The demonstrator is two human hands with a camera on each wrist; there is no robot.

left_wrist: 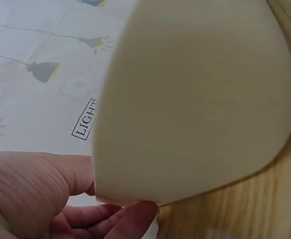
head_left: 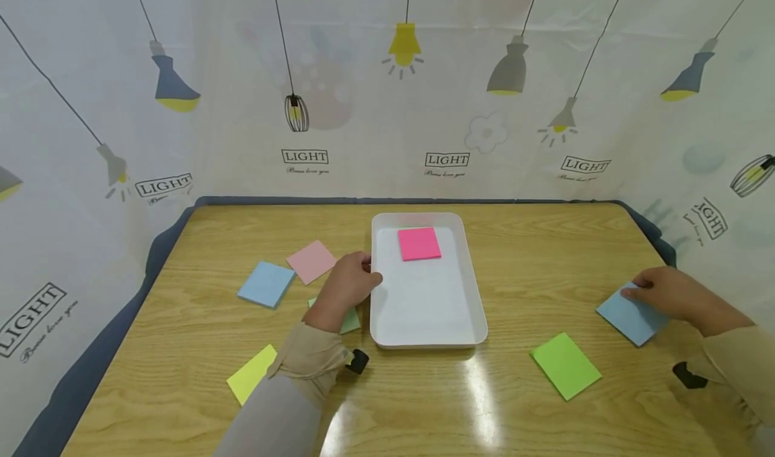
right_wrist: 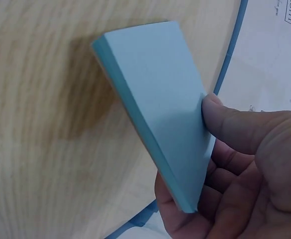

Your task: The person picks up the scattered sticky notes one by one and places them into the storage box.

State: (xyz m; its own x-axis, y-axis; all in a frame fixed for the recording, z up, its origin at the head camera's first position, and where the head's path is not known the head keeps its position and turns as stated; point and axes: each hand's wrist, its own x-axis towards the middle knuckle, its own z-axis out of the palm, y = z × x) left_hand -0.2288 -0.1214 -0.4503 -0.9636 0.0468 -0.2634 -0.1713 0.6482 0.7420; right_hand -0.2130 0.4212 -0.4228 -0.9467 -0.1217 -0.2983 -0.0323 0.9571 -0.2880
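Fingers, right: the right hand point(head_left: 672, 294) pinches a blue sticky-note pad point(head_left: 632, 317) at the table's right edge, thumb point(right_wrist: 235, 124) on the top face and the other fingers curled beneath; in the right wrist view the pad tilts up off the wood, which suggests it is being lifted by its near edge.
Fingers, left: the left hand point(head_left: 348, 283) curls round the left rim of the white tray point(head_left: 387, 329), thumb and fingertips closing on its wall; this grip looks meant to steady the tray.
Tray contents: one hot-pink pad point(head_left: 419, 243) lies flat near the far end; the bare floor takes up the rest.
Left of the tray: a pale pink pad point(head_left: 311, 262) and a second blue pad point(head_left: 266, 284) lie apart on the table point(head_left: 545, 255); a green pad point(head_left: 351, 321) sits partly hidden under the left wrist; a yellow pad point(head_left: 250, 374) lies nearer the front edge.
Right of the tray: a lime-green pad point(head_left: 566, 365) lies flat between the tray and the right hand.
In the way: little lies between the held pad and the tray; the lime-green pad sits off that line, nearer the front.
Backdrop: a curtain point(head_left: 387, 107) printed with lamps surrounds the table.
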